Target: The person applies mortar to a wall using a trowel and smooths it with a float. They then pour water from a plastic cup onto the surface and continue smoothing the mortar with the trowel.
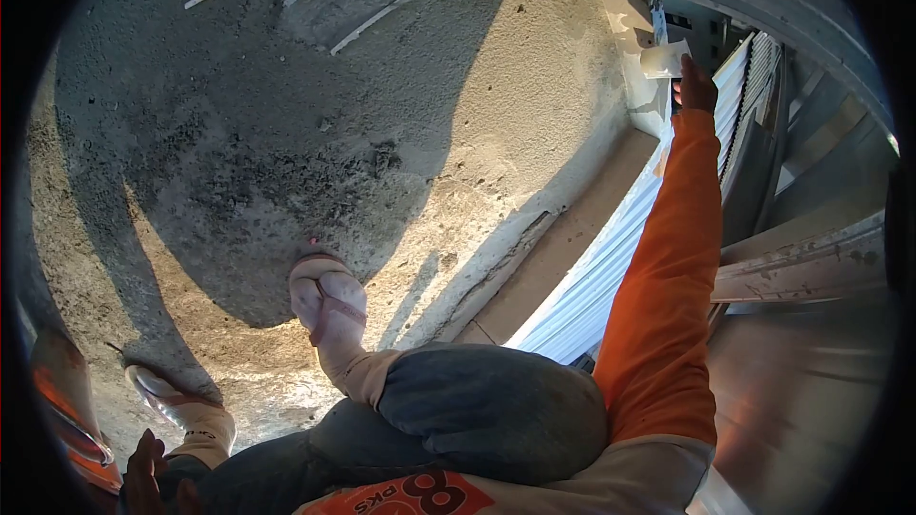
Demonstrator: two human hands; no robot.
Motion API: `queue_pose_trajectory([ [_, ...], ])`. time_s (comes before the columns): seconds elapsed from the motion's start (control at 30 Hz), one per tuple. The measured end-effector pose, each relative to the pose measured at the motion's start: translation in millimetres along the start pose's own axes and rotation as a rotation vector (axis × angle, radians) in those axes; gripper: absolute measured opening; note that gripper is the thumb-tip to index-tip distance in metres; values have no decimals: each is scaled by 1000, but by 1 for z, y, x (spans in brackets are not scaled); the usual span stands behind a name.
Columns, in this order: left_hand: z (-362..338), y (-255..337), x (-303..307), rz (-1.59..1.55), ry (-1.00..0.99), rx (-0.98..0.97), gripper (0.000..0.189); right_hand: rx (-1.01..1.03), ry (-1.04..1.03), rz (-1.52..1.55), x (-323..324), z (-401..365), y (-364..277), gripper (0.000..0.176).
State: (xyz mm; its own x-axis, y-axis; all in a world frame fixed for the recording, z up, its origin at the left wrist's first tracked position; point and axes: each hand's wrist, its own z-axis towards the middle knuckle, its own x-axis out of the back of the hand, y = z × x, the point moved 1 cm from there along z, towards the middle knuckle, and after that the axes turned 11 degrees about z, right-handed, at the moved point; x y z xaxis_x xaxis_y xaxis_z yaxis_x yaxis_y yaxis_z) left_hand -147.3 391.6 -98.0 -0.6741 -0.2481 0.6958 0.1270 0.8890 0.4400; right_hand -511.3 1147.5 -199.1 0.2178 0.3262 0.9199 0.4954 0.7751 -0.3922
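My right hand [697, 88], at the end of an outstretched orange sleeve, is closed on a putty knife [665, 59] with a pale, cream-coloured blade. The blade lies against or close over a wall strip [628, 38] marked with pale smears. Down at the lower left edge, my left hand [148, 479] shows in part beside my leg. Its fingers are apart with nothing visible between them, and the rest of it is cut off by the frame.
My sandalled feet [329, 300] stand on a rough concrete floor [382, 95]. White corrugated sheeting [592, 257] runs below the right arm, beside a brown ledge [596, 215]. A shiny orange-and-metal object [72, 410] is at far left. A raised block [363, 0] lies at the top.
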Motion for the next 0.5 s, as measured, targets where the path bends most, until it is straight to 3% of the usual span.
queue_pose_trajectory([
  [0.13,9,5,3,-43,7,71,33,-33,-123,8,-2,9,-19,50],
  [0.2,1,-4,-6,62,38,-65,36,-243,-167,-175,3,40,22,52],
  [0.27,-2,-2,-2,14,-25,20,39,-196,-191,-634,12,59,70,52],
  [0.33,-3,-3,-1,-33,-91,96,41,332,-623,-1245,40,48,108,56],
  [0.37,-6,-4,-3,-38,-60,74,43,330,-624,-1245,42,31,104,56],
  [0.43,-11,-9,-7,-43,-28,45,45,-202,-315,-871,41,3,92,61],
  [0.47,-15,-12,-10,-26,-41,29,46,-204,-314,-871,38,2,94,61],
  [0.5,-20,-16,-13,-10,-53,12,47,-249,-105,-790,34,7,105,60],
])
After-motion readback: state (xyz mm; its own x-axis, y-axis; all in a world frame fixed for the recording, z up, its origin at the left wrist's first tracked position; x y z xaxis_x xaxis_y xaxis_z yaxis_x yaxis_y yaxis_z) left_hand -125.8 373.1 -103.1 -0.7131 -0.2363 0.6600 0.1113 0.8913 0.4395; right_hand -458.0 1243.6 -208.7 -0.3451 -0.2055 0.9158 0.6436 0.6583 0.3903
